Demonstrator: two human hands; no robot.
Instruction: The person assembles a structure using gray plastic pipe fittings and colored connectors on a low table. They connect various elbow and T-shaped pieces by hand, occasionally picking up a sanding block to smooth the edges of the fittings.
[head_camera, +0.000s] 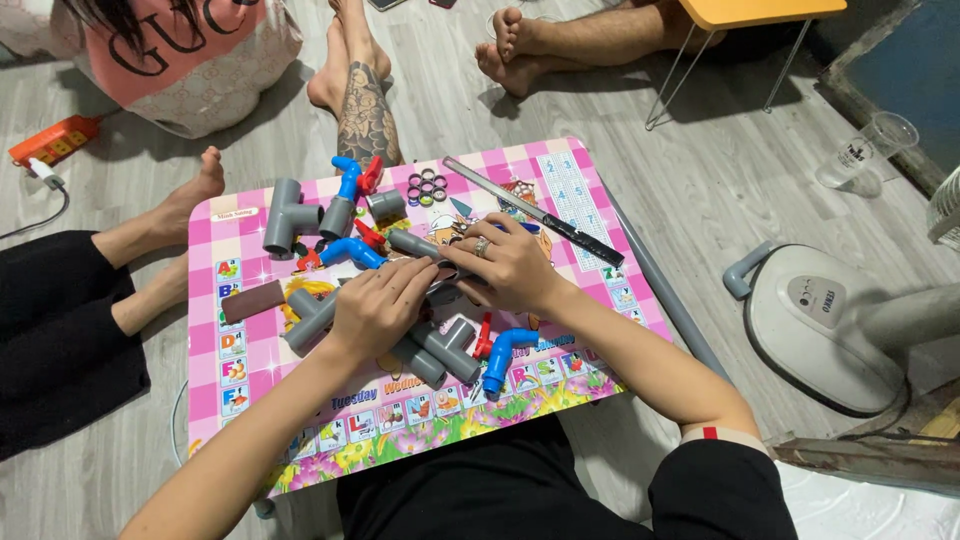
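My left hand (380, 305) and my right hand (510, 265) meet at the middle of a small pink checked table (590, 190). Both are closed on a grey pipe piece (416, 244) that runs between them; its middle is hidden by my fingers. A ring is on my right hand. Around my hands lie grey pipe fittings: a tee (286, 213) at the far left, an elbow (312, 318) by my left wrist and a joined pair (440, 350) near me. Blue valves with red handles (500, 355) lie among them.
A long hacksaw blade with a black handle (535, 212) lies across the far right of the table. Small dark rings (427, 187) and a brown block (252, 301) are on it too. Other people's bare legs and feet surround the table. A white fan base (830, 325) stands to the right.
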